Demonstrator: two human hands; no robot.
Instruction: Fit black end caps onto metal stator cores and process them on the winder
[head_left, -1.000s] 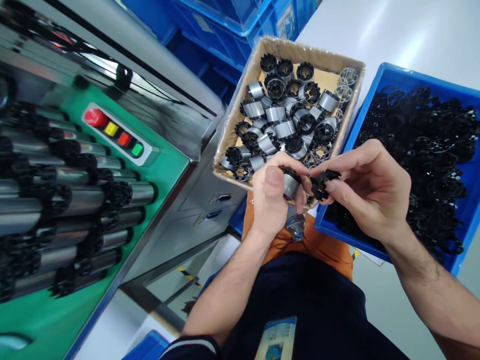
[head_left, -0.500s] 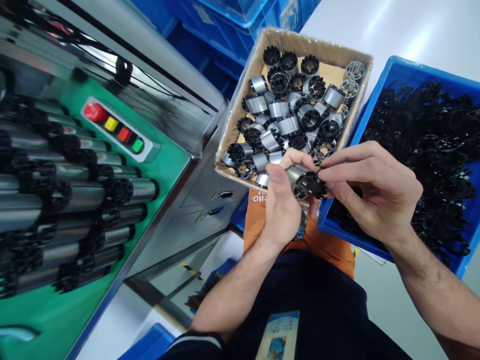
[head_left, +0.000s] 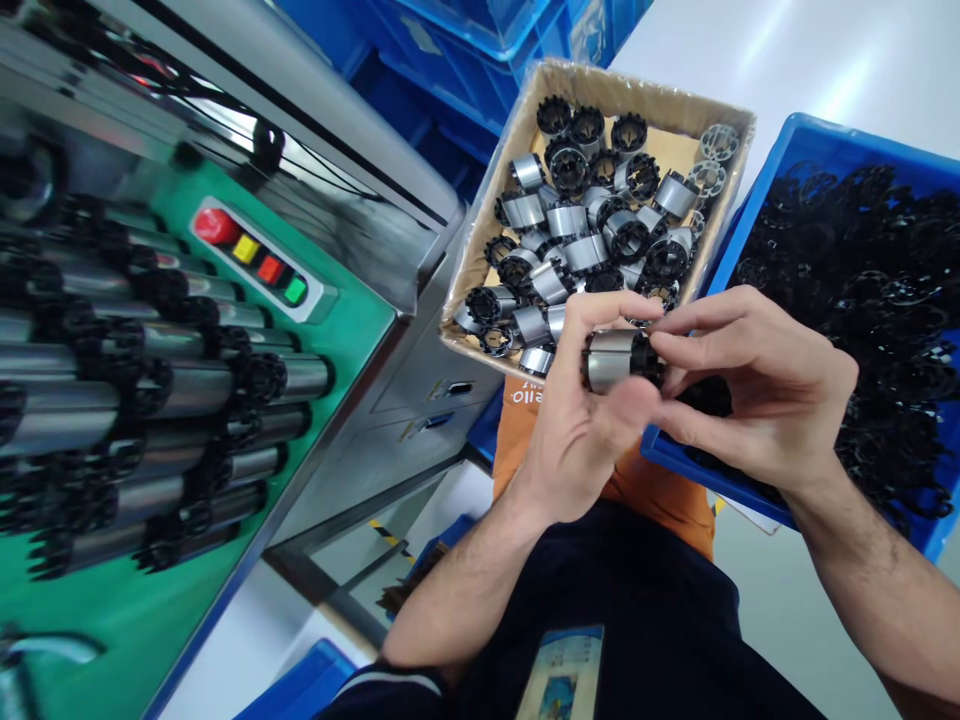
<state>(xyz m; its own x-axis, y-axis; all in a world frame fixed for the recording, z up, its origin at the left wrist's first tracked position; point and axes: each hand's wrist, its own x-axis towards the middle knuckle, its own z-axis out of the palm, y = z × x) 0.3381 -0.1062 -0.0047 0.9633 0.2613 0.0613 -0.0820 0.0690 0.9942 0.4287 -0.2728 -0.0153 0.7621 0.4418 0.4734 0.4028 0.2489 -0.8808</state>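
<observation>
In front of my waist I hold a motor stator core (head_left: 609,360), a short silvery cylinder with black toothed plastic at its ends. My left hand (head_left: 571,440) is closed around it, thumb and index finger curved about the metal body. The fingertips of my right hand (head_left: 772,385) pinch the black toothed end ring (head_left: 645,356) on the core's right end. Whether that ring is fully seated I cannot tell. Just beyond both hands, a cardboard box (head_left: 480,260) holds many similar cores. Below my right hand lies a blue bin (head_left: 750,215) of loose black plastic rings.
To the left, stator cores (head_left: 195,390) lie in rows on a green work surface (head_left: 187,600). A control box (head_left: 259,260) with red, yellow and green buttons stands at its edge. Blue crates (head_left: 465,60) are behind the cardboard box. A metal cabinet (head_left: 405,390) stands beside my legs.
The stator core has turned from facing me end-on to lying sideways, its ringed end to the right. My left thumb has moved down and across toward my right fingers.
</observation>
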